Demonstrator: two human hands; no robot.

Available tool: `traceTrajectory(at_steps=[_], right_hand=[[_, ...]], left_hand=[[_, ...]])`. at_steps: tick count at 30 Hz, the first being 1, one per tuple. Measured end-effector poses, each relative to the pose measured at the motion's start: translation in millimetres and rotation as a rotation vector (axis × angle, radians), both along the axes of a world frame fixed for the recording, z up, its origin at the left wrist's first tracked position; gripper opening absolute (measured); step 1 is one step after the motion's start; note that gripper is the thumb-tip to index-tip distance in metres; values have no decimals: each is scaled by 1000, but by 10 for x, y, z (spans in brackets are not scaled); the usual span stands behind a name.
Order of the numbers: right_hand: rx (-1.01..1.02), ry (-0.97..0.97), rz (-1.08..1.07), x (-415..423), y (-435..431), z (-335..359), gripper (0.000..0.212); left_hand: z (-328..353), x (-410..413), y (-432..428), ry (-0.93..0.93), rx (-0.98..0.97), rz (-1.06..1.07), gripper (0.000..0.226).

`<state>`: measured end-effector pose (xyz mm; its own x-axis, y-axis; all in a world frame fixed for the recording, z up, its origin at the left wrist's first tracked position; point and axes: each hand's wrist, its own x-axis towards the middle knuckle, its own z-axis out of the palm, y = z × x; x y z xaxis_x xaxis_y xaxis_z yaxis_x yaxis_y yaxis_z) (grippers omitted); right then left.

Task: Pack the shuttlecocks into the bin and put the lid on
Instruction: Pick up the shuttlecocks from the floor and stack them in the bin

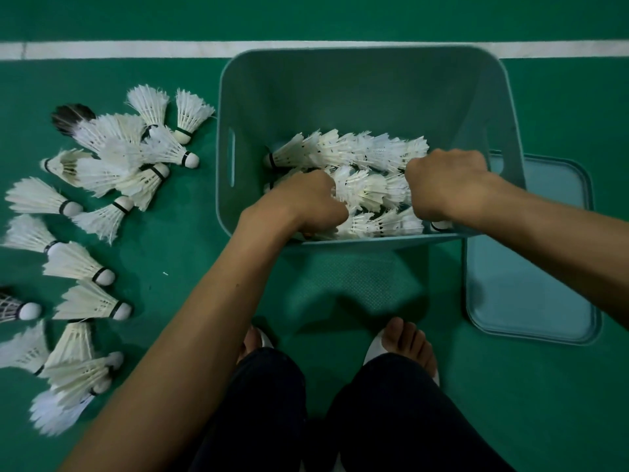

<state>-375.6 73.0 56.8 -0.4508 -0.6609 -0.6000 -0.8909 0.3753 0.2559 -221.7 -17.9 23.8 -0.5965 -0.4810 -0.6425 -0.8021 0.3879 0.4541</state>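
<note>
Bin: open, standing on the green floor, its bottom holding rows of packed shuttlecocks laid on their sides. Left hand and right hand: both inside the bin, apart, knuckles up, fingers curled down round the middle row, fingertips hidden. Loose shuttlecocks: many, scattered left of the bin. Lid: flat, just right of the bin. Handling note: settle the row gently, feathers nested and uncrushed, rows kept tight so the remainder fits under the lid.
</note>
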Motion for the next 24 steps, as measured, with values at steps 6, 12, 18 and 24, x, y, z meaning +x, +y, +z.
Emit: traceTrajectory(at_steps=[6, 12, 18, 24], right_hand=[[-66, -216, -283, -161, -25, -185, 12], [-101, -441, -676, -309, 17, -215, 23], [-55, -454, -724, -290, 68, -266, 22], [-54, -155, -232, -107, 47, -157, 21]], left_hand=[[-32, 44, -20, -39, 6, -26, 19], [11, 34, -55, -88, 39, -72, 17], [41, -30, -42, -94, 54, -120, 17], [11, -2, -66, -115, 6, -154, 19]])
